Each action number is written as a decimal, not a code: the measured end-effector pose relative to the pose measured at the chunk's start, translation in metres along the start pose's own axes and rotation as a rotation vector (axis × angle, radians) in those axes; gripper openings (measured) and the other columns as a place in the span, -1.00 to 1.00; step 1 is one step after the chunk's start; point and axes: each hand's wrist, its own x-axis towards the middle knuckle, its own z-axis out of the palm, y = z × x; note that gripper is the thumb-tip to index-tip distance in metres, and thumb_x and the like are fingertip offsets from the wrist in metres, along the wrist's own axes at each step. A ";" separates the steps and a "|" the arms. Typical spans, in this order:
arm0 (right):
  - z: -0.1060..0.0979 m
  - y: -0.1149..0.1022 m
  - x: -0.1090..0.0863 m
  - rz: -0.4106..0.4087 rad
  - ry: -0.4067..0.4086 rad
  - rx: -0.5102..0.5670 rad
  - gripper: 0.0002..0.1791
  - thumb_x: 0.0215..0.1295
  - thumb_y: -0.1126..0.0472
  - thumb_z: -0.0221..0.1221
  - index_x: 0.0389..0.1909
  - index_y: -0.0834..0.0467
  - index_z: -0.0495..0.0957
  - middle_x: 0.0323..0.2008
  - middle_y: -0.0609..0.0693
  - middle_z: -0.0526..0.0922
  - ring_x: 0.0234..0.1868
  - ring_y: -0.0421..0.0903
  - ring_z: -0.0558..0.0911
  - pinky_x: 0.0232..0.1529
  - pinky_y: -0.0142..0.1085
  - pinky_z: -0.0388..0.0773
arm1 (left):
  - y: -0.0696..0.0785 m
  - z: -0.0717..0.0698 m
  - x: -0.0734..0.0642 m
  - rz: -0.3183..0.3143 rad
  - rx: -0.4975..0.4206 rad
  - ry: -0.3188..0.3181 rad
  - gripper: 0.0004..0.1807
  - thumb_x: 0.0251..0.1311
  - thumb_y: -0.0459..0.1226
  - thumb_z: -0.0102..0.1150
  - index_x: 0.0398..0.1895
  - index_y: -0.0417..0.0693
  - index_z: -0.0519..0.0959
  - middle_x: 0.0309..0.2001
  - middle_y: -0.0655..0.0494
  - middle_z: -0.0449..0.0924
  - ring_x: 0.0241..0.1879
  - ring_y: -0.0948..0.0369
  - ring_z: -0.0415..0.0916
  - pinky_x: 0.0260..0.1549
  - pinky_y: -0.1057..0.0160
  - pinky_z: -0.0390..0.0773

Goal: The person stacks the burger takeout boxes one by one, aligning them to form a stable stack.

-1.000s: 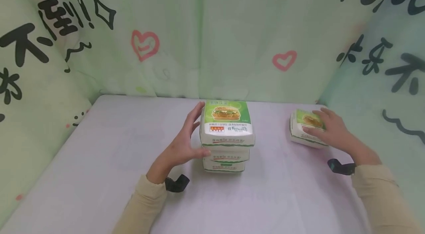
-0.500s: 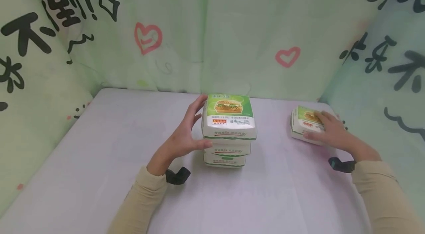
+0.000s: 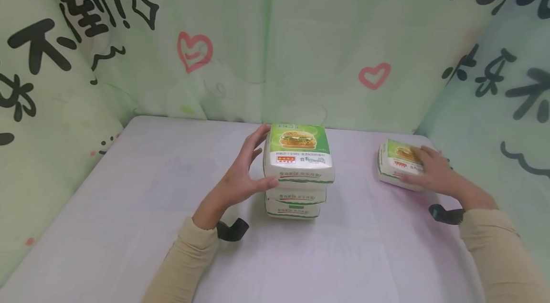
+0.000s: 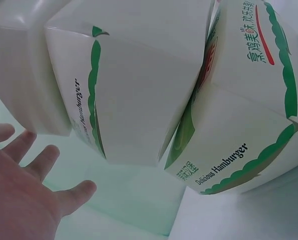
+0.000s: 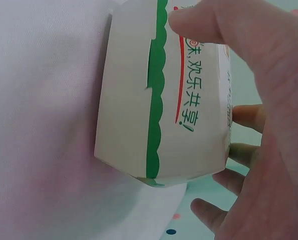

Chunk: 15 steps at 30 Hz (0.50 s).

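Observation:
Three burger boxes stand stacked mid-table; the green and white top box (image 3: 298, 155) overhangs the middle box (image 3: 298, 194) and bottom box (image 3: 292, 209). My left hand (image 3: 234, 181) is at the stack's left side, fingers extended behind the top box's edge and thumb across its lower front corner. In the left wrist view, its spread fingers (image 4: 43, 160) show next to the boxes' side walls. Far right on the table, my right hand (image 3: 438, 174) holds a single burger box (image 3: 397, 160), thumb on its printed front and fingers over the lid and far side.
A white cloth covers the table (image 3: 129, 226). Green curtains (image 3: 309, 45) with black lettering and red hearts hang behind it and along both sides. A black wrist mount (image 3: 233, 230) sits under the left wrist, another mount (image 3: 446, 215) under the right.
My right hand has slid slightly rightward over the single box, uncovering more of its lid and red label. The left hand stays at the stack. The head view has shifted slightly.

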 end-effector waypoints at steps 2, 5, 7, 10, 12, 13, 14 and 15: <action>0.000 0.000 -0.001 0.004 -0.002 -0.004 0.11 0.19 -0.16 0.27 0.45 0.47 -0.06 0.37 0.67 -0.12 0.31 0.76 -0.10 0.14 0.61 0.00 | 0.000 0.000 0.000 -0.003 0.000 0.004 0.20 -0.02 0.38 0.26 0.59 0.24 -0.14 0.57 0.25 -0.10 0.57 0.17 -0.11 0.49 -0.15 0.04; 0.001 0.001 -0.002 0.019 -0.005 -0.010 0.10 0.21 -0.18 0.25 0.45 0.46 -0.05 0.37 0.65 -0.11 0.31 0.71 -0.04 0.11 0.59 0.08 | 0.001 0.000 0.000 0.001 -0.004 -0.001 0.21 -0.03 0.39 0.25 0.59 0.25 -0.14 0.58 0.25 -0.10 0.57 0.17 -0.12 0.49 -0.18 0.04; 0.001 0.001 -0.002 0.028 -0.005 -0.010 0.09 0.22 -0.18 0.25 0.46 0.44 -0.05 0.36 0.65 -0.11 0.29 0.68 -0.01 0.08 0.57 0.14 | 0.001 0.000 0.000 0.006 -0.004 -0.007 0.22 -0.05 0.39 0.26 0.59 0.26 -0.14 0.58 0.25 -0.12 0.58 0.17 -0.14 0.48 -0.20 0.04; 0.001 0.001 -0.002 0.039 -0.003 -0.011 0.08 0.22 -0.19 0.24 0.46 0.42 -0.05 0.36 0.64 -0.13 0.28 0.67 0.00 0.05 0.56 0.18 | 0.001 0.000 0.000 0.013 -0.002 -0.018 0.22 -0.04 0.37 0.28 0.59 0.26 -0.16 0.59 0.25 -0.14 0.58 0.18 -0.17 0.48 -0.21 0.03; 0.002 0.001 -0.003 0.042 -0.002 -0.002 0.08 0.22 -0.18 0.24 0.46 0.41 -0.07 0.37 0.65 -0.16 0.29 0.69 -0.03 0.06 0.58 0.15 | 0.001 0.000 0.000 0.015 -0.001 -0.021 0.20 -0.01 0.31 0.32 0.59 0.25 -0.15 0.59 0.25 -0.14 0.58 0.18 -0.17 0.49 -0.20 0.03; 0.002 0.000 -0.004 0.045 -0.002 0.003 0.09 0.22 -0.18 0.24 0.47 0.41 -0.07 0.37 0.65 -0.16 0.30 0.70 -0.04 0.07 0.59 0.13 | 0.001 0.000 0.000 0.015 -0.001 -0.021 0.19 0.01 0.27 0.34 0.59 0.25 -0.15 0.59 0.25 -0.14 0.58 0.19 -0.17 0.49 -0.19 0.02; 0.002 0.000 -0.004 0.045 -0.001 0.008 0.09 0.22 -0.18 0.24 0.47 0.41 -0.08 0.37 0.65 -0.16 0.30 0.71 -0.05 0.07 0.59 0.12 | 0.001 -0.001 -0.001 0.014 0.001 -0.022 0.17 0.02 0.23 0.35 0.59 0.25 -0.15 0.59 0.26 -0.14 0.58 0.19 -0.17 0.50 -0.18 0.02; 0.003 0.000 -0.005 0.046 0.000 0.014 0.09 0.22 -0.18 0.24 0.47 0.41 -0.08 0.37 0.65 -0.15 0.30 0.71 -0.05 0.07 0.59 0.12 | 0.000 -0.001 -0.001 0.013 0.001 -0.023 0.16 0.04 0.19 0.36 0.59 0.25 -0.14 0.59 0.25 -0.14 0.58 0.19 -0.17 0.50 -0.18 0.02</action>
